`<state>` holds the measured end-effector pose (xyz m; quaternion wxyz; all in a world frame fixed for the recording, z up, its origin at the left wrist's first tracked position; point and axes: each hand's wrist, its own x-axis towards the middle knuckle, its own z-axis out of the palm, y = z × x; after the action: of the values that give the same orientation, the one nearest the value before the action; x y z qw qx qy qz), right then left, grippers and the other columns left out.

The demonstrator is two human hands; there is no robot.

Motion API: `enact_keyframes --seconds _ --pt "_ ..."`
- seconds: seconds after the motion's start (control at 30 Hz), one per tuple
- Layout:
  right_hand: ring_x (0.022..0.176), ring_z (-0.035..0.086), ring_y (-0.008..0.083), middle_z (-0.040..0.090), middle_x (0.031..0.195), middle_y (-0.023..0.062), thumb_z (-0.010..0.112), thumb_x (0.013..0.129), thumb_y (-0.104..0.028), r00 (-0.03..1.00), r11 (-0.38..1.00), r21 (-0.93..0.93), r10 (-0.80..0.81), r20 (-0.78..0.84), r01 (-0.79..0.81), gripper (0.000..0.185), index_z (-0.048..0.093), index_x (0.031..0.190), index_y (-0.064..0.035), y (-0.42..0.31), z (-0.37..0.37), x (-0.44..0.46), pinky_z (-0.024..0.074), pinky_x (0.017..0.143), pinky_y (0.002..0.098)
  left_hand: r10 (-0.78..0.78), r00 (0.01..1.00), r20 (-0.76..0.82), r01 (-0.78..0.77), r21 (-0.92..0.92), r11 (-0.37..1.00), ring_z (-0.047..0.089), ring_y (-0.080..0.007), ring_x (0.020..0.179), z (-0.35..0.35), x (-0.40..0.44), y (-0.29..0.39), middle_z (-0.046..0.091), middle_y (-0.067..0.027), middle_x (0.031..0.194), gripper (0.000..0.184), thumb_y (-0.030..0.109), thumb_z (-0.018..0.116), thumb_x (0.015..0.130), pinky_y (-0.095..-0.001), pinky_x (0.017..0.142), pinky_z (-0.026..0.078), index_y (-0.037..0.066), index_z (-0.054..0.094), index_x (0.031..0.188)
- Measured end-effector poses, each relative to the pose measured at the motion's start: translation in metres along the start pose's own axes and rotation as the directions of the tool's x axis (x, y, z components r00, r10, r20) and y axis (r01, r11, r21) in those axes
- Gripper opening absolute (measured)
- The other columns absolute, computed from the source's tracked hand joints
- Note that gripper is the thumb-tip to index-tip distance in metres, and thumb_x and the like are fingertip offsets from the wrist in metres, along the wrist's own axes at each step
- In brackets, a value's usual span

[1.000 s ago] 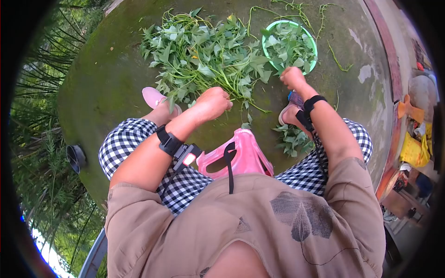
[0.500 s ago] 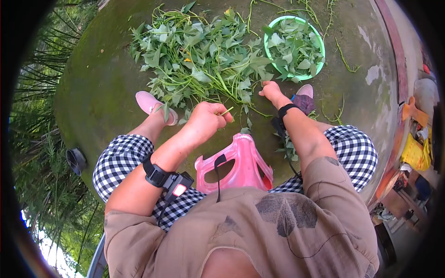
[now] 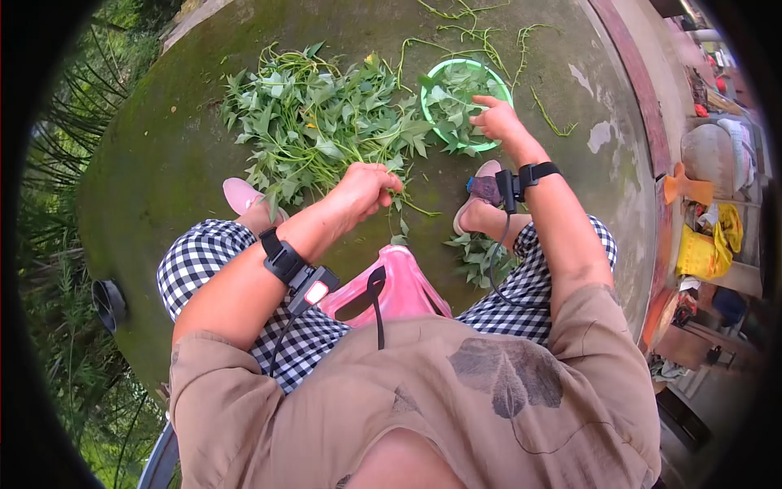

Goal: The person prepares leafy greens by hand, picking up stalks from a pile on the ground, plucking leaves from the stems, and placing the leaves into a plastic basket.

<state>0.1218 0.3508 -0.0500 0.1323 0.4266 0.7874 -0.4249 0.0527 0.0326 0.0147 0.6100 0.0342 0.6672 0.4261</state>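
My left hand (image 3: 365, 192) is at the near edge of a heap of leafy green vines (image 3: 314, 122), its fingers curled together over the stems. What lies in its fingertips is hidden. Over the near right side of a light green plastic basket (image 3: 430, 114) is my right hand (image 3: 498, 122), fingers apart and the index finger stretched out. Picked green leaves (image 3: 458, 91) fill the basket, just below the fingers.
Between my knees is a pink plastic stool (image 3: 399, 281). Loose leaves (image 3: 481, 259) lie by my right leg. Stripped vine stems (image 3: 481, 37) lie beyond the basket. A black pot (image 3: 109, 305) stands left; a yellow bag (image 3: 705, 248) is among clutter on the right.
My right hand has risen from beside the heap to over the basket, its fingers spreading. My left hand has moved closer to the heap; the short stem that stuck out of it no longer shows.
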Motion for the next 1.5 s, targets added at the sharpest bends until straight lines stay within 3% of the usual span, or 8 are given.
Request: enact_keyframes --seconds 0.1,0.5,0.6,0.83,1.03,1.27,1.37,1.5 --pt "0.099 0.066 0.0274 0.069 0.105 0.0169 0.076 0.073 -0.018 0.972 0.927 -0.323 -0.223 -0.066 0.191 0.048 0.066 0.119 -0.0106 -0.024 -0.049 -0.039 0.0486 0.089 0.0367 0.006 0.994 0.107 0.008 -0.133 0.991 0.048 -0.0085 0.044 0.000 -0.001 0.004 0.060 -0.0025 0.068 0.027 0.028 0.047 0.096 -0.0241 0.035 0.031 0.006 0.062 0.099" --pt "0.069 0.058 0.0103 0.064 0.074 0.0050 0.069 0.076 -0.001 0.791 0.884 -0.240 -0.202 0.578 0.402 0.009 0.064 0.084 0.0003 -0.108 -0.106 -0.300 0.0477 0.065 0.0281 0.327 0.839 0.435 -0.001 -0.600 0.800 0.064 -0.0318 0.097 -0.004 -0.016 0.030 0.060 -0.0220 0.116 0.048 0.036 0.034 0.102 -0.0492 0.078 0.053 0.006 0.040 0.140" --pt "0.066 0.057 0.0091 0.060 0.067 0.0026 0.069 0.077 -0.003 0.863 0.950 0.192 -0.305 0.402 0.246 0.011 0.061 0.083 0.0003 -0.092 -0.051 -0.281 0.0455 0.058 0.0277 0.351 0.822 0.449 0.003 -0.619 0.785 0.060 -0.0322 0.106 -0.001 -0.014 0.028 0.057 -0.0223 0.123 0.049 0.037 0.036 0.102 -0.0524 0.087 0.049 0.008 0.040 0.141" --pt "0.060 0.055 0.0094 0.061 0.071 0.0030 0.069 0.079 -0.007 0.934 0.896 0.264 -0.328 -0.144 0.356 0.016 0.064 0.092 -0.0004 -0.082 0.046 -0.157 0.0442 0.052 0.0265 0.315 0.861 0.400 0.023 -0.648 0.761 0.059 -0.0321 0.107 0.001 -0.009 0.023 0.057 -0.0197 0.122 0.047 0.037 0.037 0.101 -0.0524 0.087 0.048 0.011 0.042 0.140" --pt "0.060 0.055 0.0072 0.061 0.070 0.0015 0.070 0.079 -0.008 0.898 0.814 0.451 -0.436 0.057 0.366 0.017 0.066 0.094 -0.0011 -0.089 0.038 -0.146 0.0444 0.053 0.0235 0.242 0.916 0.319 0.016 -0.632 0.775 0.061 -0.0312 0.101 -0.007 -0.004 0.022 0.059 -0.0191 0.119 0.046 0.036 0.037 0.101 -0.0513 0.085 0.049 0.008 0.043 0.137" --pt "0.062 0.056 0.0081 0.064 0.072 0.0028 0.069 0.076 -0.005 0.897 0.846 0.345 -0.442 0.027 0.406 0.027 0.066 0.103 -0.0018 -0.069 0.033 -0.117 0.0465 0.056 0.0237 0.149 0.962 0.230 0.022 -0.607 0.794 0.062 -0.0318 0.100 -0.017 0.004 0.017 0.061 -0.0215 0.116 0.044 0.033 0.034 0.102 -0.0479 0.085 0.051 0.006 0.047 0.133" --pt "0.070 0.065 0.0186 0.068 0.079 0.0084 0.071 0.074 -0.006 0.783 0.882 0.169 -0.468 0.409 0.439 0.034 0.063 0.107 -0.0022 -0.034 0.052 -0.120 0.0510 0.064 0.0319 0.175 0.977 0.120 -0.054 -0.659 0.750 0.062 -0.0329 0.101 -0.030 0.013 0.014 0.060 -0.0220 0.117 0.043 0.032 0.032 0.103 -0.0472 0.086 0.051 0.005 0.047 0.133" --pt "0.090 0.065 0.0382 0.069 0.087 0.0175 0.069 0.073 -0.018 0.814 0.633 -0.564 -0.193 0.547 0.530 0.033 0.064 0.103 -0.0049 -0.040 0.073 -0.157 0.0507 0.078 0.0474 0.223 0.969 0.102 -0.099 -0.669 0.737 0.062 -0.0342 0.102 -0.030 0.010 0.020 0.060 -0.0231 0.118 0.044 0.031 0.030 0.103 -0.0462 0.087 0.051 0.004 0.046 0.133"
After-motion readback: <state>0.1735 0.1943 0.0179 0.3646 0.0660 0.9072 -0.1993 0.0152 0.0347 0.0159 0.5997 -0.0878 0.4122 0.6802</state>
